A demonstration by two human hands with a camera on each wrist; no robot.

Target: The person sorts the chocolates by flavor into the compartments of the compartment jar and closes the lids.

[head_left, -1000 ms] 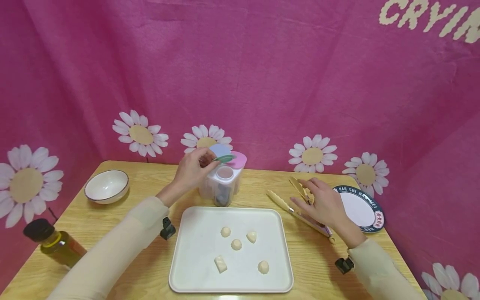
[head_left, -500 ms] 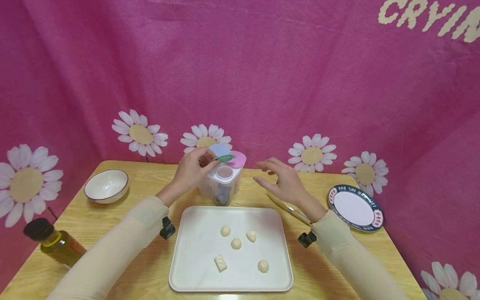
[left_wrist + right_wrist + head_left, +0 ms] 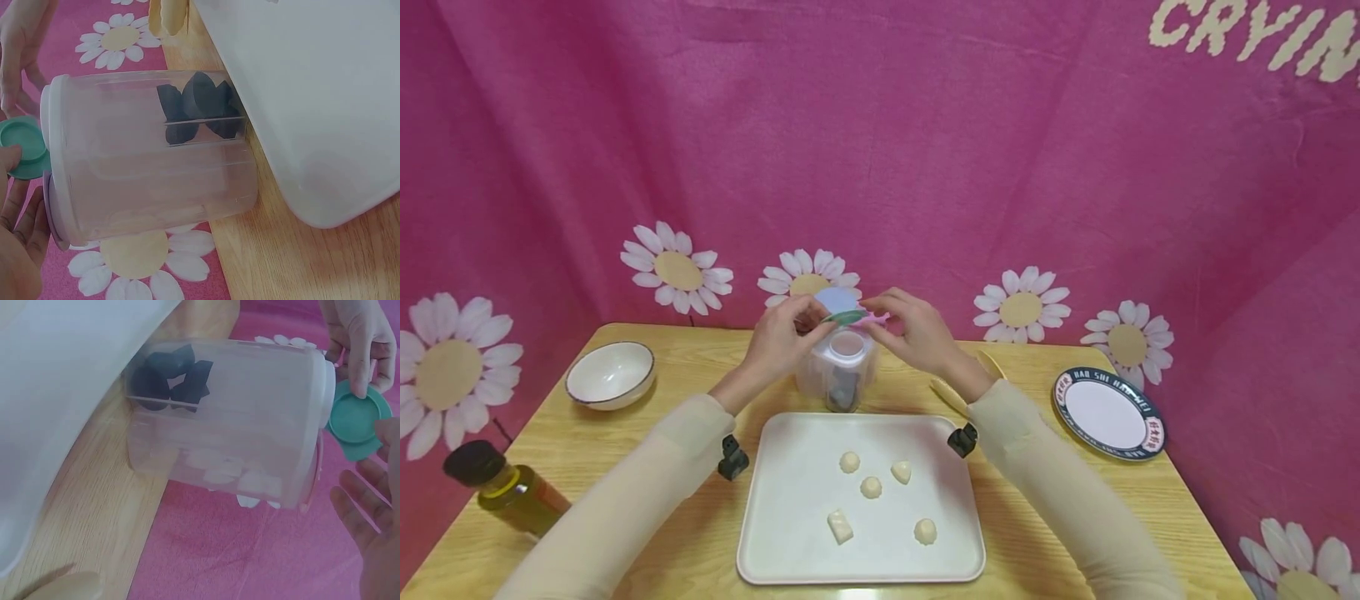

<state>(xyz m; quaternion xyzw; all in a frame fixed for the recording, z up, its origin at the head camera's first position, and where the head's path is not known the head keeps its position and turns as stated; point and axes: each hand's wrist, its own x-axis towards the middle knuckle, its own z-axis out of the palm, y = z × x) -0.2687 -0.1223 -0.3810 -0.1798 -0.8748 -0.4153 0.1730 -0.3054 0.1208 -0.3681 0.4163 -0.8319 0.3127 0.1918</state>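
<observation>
A clear storage container [image 3: 842, 379] with dark, curled pieces [image 3: 203, 100] in one section stands behind the tray. Its green flap lid [image 3: 357, 415] is raised, leaving the round opening [image 3: 847, 343] uncovered. My left hand [image 3: 784, 333] pinches that green lid, thumb across its inner face. From the other side, my right hand [image 3: 916, 332] reaches in beside the green and pink lids, its thumb by the green lid's edge and its fingers loosely spread; contact is hard to tell. A pink lid [image 3: 876, 320] and a blue lid [image 3: 837, 297] sit on the same top.
In front lies a white tray [image 3: 775, 500] with several small cream-coloured molded pieces [image 3: 871, 487]. Tongs with yellowish tips [image 3: 953, 395] lie partly under the right forearm. A rimmed plate [image 3: 1108, 414] is at right; a white bowl [image 3: 612, 375] and an oil bottle [image 3: 520, 496] are at left.
My right hand has left the tongs and moved left to the container's top, beside the raised green lid. My left hand keeps its pinch on that lid.
</observation>
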